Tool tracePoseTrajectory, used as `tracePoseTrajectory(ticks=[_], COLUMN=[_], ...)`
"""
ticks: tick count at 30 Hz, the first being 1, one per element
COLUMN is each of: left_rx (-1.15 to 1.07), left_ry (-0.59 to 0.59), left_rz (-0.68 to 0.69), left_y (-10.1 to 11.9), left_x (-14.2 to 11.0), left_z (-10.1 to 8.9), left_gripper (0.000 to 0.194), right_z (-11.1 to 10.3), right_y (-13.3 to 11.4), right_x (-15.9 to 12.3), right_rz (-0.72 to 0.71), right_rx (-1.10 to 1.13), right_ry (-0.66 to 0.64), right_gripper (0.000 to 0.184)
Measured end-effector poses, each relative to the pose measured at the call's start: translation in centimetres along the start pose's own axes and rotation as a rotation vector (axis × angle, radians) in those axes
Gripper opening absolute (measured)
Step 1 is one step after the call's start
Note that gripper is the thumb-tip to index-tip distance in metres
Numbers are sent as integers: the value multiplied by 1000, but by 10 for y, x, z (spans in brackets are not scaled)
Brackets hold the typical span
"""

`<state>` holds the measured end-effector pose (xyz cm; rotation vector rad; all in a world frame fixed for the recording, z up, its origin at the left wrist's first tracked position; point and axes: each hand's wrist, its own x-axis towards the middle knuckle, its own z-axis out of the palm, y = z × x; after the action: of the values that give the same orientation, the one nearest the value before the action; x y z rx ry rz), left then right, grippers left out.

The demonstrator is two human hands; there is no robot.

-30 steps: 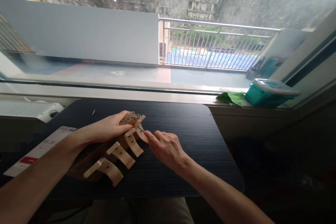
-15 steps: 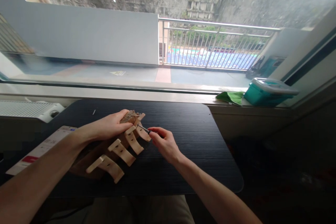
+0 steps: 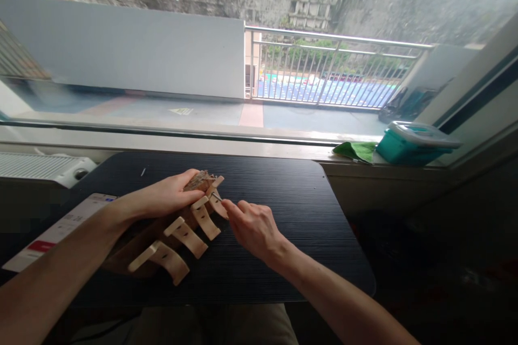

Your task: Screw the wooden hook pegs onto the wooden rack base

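Observation:
My left hand (image 3: 178, 191) is wrapped around the far end of a brown wooden board (image 3: 140, 245), close to its rough bark edge (image 3: 198, 180). Several pale curved wooden hooks (image 3: 204, 219) stand in a row along the board, with dark screw holes in them. In my right hand (image 3: 257, 226) is a screwdriver; its thin metal shaft (image 3: 217, 197) reaches the farthest hook (image 3: 218, 206). The fingers hide its handle, and I cannot make out the tip's seat in the hole.
The board lies on a black table (image 3: 291, 226). A white and red printed sheet or box (image 3: 60, 232) is at the left. A small white piece (image 3: 143, 172) lies near the back edge. On the window sill are a green cloth (image 3: 356, 151) and a teal lidded box (image 3: 416, 143).
My right hand has rolled over on the screwdriver, its back now turned up and its fingers nearer the hook. My left hand and the board have barely moved.

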<state>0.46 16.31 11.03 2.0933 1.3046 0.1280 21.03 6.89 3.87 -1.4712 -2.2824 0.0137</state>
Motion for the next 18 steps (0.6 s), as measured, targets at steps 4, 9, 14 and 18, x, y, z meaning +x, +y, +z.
tracePoseTrajectory(ticks=[4, 9, 14, 18], left_rx=[-14, 4, 14, 19], left_ry=[1, 9, 22, 21], left_rz=[-2, 0, -20, -25], left_y=[3, 3, 4, 5], left_x=[-1, 0, 0, 0], left_z=[0, 0, 0, -1], left_gripper=[56, 57, 62, 63], right_z=[7, 12, 4, -8], right_y=[-2, -1, -3, -12], right_x=[3, 11, 10, -1], right_rz=[236, 636, 507, 212], right_rx=[557, 1353, 989, 275], right_ry=[91, -78, -30, 11], right_gripper=[33, 39, 35, 44])
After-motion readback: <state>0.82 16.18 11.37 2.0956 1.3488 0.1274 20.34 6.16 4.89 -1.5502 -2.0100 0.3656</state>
